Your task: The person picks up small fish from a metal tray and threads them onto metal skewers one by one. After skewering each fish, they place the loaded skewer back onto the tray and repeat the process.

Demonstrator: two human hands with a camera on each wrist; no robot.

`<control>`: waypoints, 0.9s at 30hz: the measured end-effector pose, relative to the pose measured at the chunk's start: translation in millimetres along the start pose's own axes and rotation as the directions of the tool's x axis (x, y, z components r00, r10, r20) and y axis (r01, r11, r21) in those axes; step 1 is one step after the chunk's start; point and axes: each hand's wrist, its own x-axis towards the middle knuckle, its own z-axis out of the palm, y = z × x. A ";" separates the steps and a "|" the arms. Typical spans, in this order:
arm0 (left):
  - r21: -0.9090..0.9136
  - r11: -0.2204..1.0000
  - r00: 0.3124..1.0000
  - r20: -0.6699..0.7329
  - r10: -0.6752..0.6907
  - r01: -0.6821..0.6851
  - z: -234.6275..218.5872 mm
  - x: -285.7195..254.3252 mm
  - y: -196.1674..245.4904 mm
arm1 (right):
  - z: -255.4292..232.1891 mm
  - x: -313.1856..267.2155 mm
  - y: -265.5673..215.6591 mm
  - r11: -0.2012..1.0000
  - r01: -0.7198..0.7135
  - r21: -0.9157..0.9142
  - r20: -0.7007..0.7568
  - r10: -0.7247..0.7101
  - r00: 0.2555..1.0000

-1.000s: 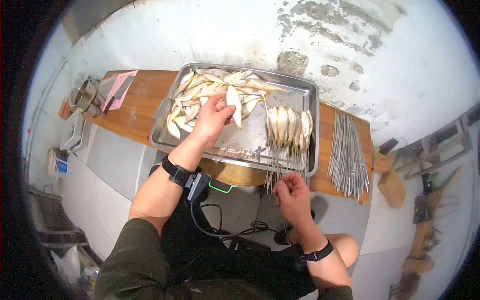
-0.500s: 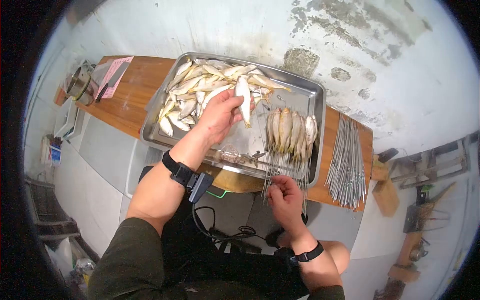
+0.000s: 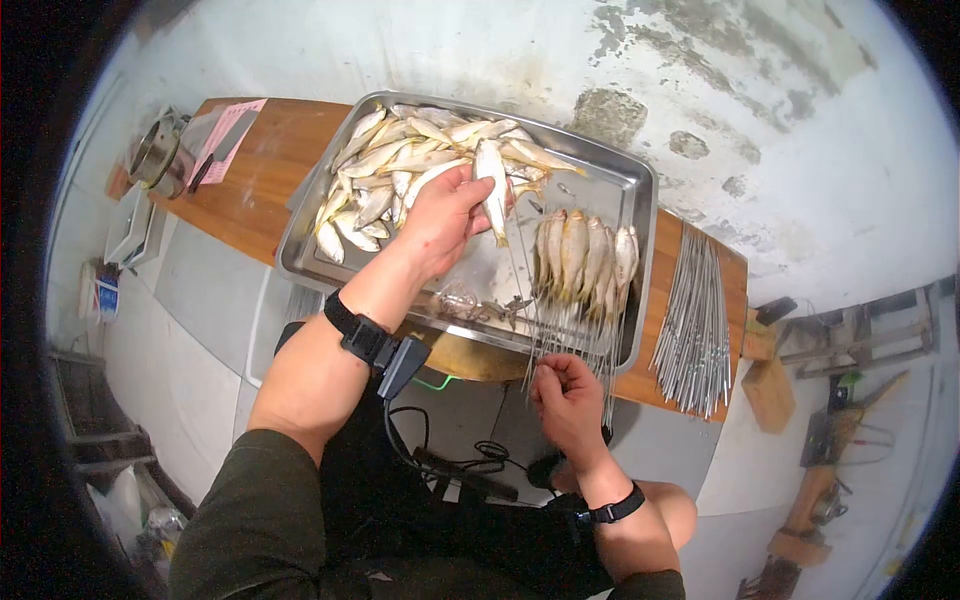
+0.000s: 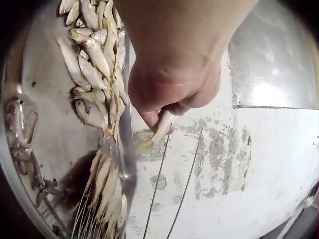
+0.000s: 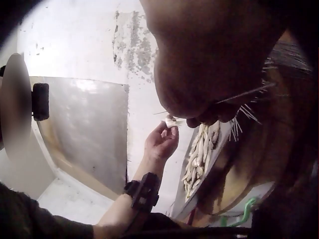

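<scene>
Up over the tray, my left hand point(image 3: 440, 222) grips a small silvery-yellow fish point(image 3: 490, 180) between thumb and fingers. In the left wrist view, the fish's tail points down out of the fist. My right hand point(image 3: 570, 402), in front of the tray's near edge, pinches thin metal skewers with curled fingers. Two skewers point(image 4: 158, 181) rise in the left wrist view, one with its tip at the fish. The metal tray point(image 3: 645, 200) holds a pile of loose fish point(image 3: 375, 165) on the left. Several skewered fish point(image 3: 573, 255) lie side by side on its right.
A bundle of metal skewers point(image 3: 695, 325) lies on the wooden table point(image 3: 255, 185), right of the tray. A knife point(image 3: 225, 145) on pink paper and a metal pot point(image 3: 160, 155) stand at the left end. Small scraps point(image 3: 460, 300) sit near the tray's front. The stained wall point(image 3: 480, 50) rises behind.
My left hand has carried the fish a little to the right over the tray. The right hand has shifted slightly left, keeping its pinch. The head view has tilted a little.
</scene>
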 end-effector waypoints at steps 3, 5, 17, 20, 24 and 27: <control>0.008 1.000 1.000 0.016 0.000 0.000 -4.0 0.4 1.9 | 0.1 -1.6 -0.7 1.000 0.001 -0.031 -0.017 -0.002 1.000; -0.017 1.000 1.000 0.009 0.006 -0.005 -3.7 0.5 2.6 | -0.7 -1.7 1.5 1.000 0.002 -0.026 -0.016 -0.002 1.000; 0.067 0.996 0.998 0.019 0.063 -0.064 -3.0 1.5 4.7 | -4.9 -2.4 2.8 0.999 -0.023 -0.037 -0.007 0.023 1.000; 0.076 0.995 0.998 -0.010 0.063 -0.062 1.0 0.0 4.6 | -5.1 -1.1 3.1 0.999 -0.036 -0.021 -0.006 0.036 0.999; 0.044 0.996 0.995 -0.057 0.077 -0.075 3.4 2.4 0.7 | -4.8 -1.1 0.4 0.999 -0.045 -0.011 -0.016 0.045 0.999; 0.080 0.992 0.994 -0.036 0.100 -0.097 3.8 1.1 1.1 | -4.0 -0.9 3.7 0.999 0.024 -0.024 0.001 -0.024 1.000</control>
